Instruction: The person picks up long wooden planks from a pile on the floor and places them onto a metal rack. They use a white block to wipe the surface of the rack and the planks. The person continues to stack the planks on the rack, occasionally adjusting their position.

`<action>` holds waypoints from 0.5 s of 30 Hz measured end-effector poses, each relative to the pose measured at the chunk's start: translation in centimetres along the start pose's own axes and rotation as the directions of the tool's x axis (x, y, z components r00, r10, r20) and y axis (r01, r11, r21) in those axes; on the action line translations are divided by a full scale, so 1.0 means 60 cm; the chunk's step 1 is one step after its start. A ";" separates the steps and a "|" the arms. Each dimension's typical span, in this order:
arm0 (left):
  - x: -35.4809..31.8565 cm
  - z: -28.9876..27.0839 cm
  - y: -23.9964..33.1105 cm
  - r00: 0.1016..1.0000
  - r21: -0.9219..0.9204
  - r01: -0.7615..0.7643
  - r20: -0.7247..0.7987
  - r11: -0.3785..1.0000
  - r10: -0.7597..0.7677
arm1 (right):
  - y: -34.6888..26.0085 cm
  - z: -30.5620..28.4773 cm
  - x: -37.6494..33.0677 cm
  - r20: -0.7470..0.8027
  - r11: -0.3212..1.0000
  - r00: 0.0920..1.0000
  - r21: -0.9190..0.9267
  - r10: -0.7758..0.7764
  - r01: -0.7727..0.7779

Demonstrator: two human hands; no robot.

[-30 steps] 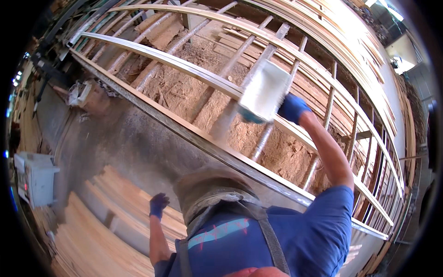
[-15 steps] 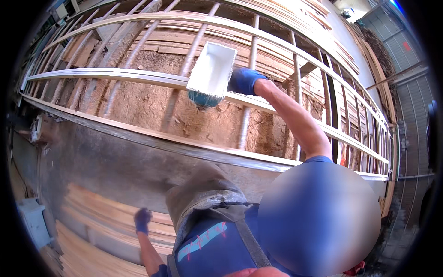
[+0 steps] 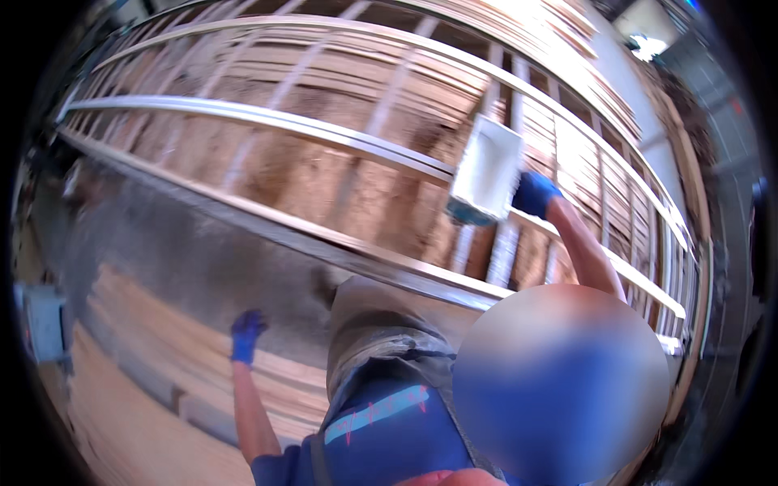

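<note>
Nearest, a blue shirt (image 3: 381,437) is seen, with loose trousers (image 3: 377,320) beyond it. On the person's left, the blue-gloved left hand (image 3: 247,328) is held out above the floor, just beside stacked planks (image 3: 146,405); nothing is seen in its grip, and how far its fingers are spread cannot be told. Further out, a frame's near rail (image 3: 365,245) is crossed by bars. Above the frame, a white trough (image 3: 489,166) is held at its right side in the grip of the blue-gloved right hand (image 3: 536,194), its hollow turned toward the view. Behind the trough a long pale strip (image 3: 356,146) is partly hidden; whether the two touch cannot be told. Farthest, more boards (image 3: 502,40) are stacked.
</note>
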State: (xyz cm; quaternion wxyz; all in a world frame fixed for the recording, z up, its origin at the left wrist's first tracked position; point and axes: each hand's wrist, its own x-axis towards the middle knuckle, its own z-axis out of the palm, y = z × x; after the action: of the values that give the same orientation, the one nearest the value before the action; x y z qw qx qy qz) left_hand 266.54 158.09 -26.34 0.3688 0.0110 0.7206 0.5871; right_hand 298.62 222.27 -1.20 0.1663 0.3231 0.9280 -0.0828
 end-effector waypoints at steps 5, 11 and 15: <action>-0.206 0.197 -0.258 0.984 -0.116 0.145 -0.085 0.983 -0.155 | 0.190 0.018 -0.132 0.080 0.993 0.995 -0.095 -0.061 0.068; -0.654 0.402 -0.483 0.724 -0.216 0.581 -0.303 0.785 -0.619 | 0.438 0.074 -0.285 0.052 0.992 0.991 -0.039 -0.121 0.123; -0.850 0.583 -0.652 0.794 -0.238 0.514 -0.234 0.825 -0.562 | 0.668 0.109 -0.442 0.098 0.995 0.990 0.017 -0.103 0.101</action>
State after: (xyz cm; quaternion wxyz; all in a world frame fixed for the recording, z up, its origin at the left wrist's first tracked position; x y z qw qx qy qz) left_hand 339.02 152.40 -34.65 0.4092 -0.3120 0.6901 0.5088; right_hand 344.96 236.57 0.44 0.2054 0.2717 0.9335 -0.1124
